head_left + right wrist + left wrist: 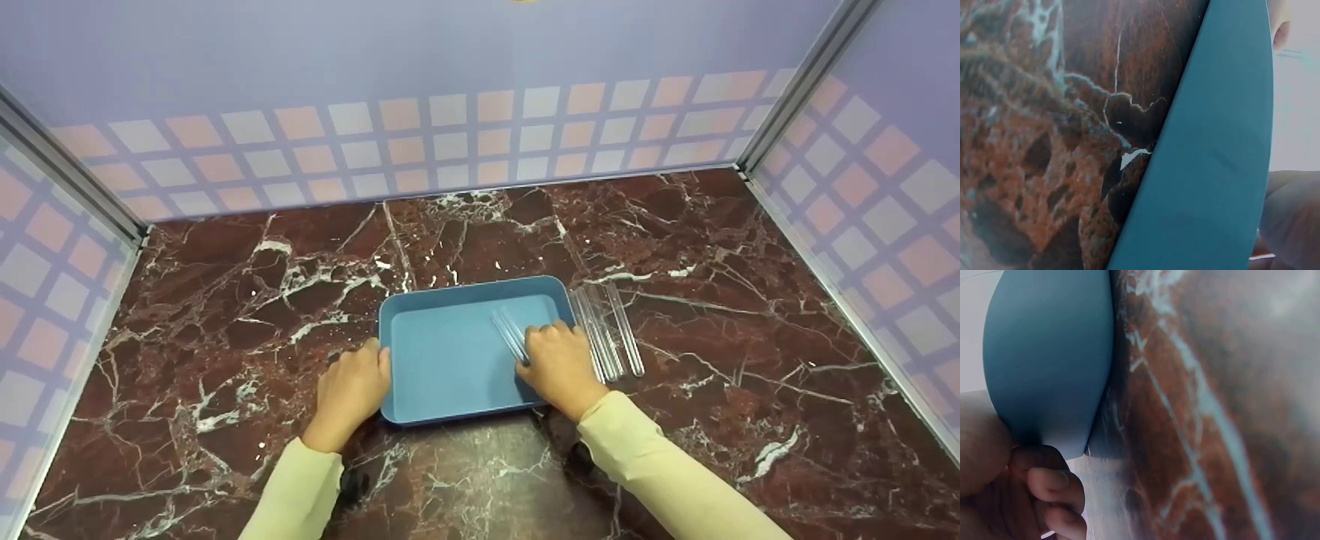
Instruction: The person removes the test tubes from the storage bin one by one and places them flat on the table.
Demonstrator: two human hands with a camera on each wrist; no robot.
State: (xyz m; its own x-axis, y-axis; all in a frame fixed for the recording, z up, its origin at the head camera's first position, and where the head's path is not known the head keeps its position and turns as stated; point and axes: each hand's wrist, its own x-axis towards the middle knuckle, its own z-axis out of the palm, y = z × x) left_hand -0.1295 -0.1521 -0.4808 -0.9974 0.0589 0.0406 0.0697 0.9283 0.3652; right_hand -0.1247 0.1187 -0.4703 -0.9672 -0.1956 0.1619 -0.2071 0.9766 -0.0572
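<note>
A shallow blue rectangular tray (442, 360) lies on the marble-patterned surface. At its left side my left hand (352, 386) grips the wall, thumb at the rim. Curled fingers (1058, 486) show beside the tray's outer wall in the left wrist view. My right hand (559, 367) holds clear test tubes (510, 334) over the right part of the tray, their far ends slanting up and left; the fist hides the rest of them. Just right of the tray lie several more clear test tubes (626, 330), side by side, partly behind the right hand.
Dark red marble-patterned tabletop (750, 390) stretches around the tray. A lilac back wall (450, 142) with pink and white squares closes off the far side, and similar panels stand left and right, joined by metal corner posts (795, 82).
</note>
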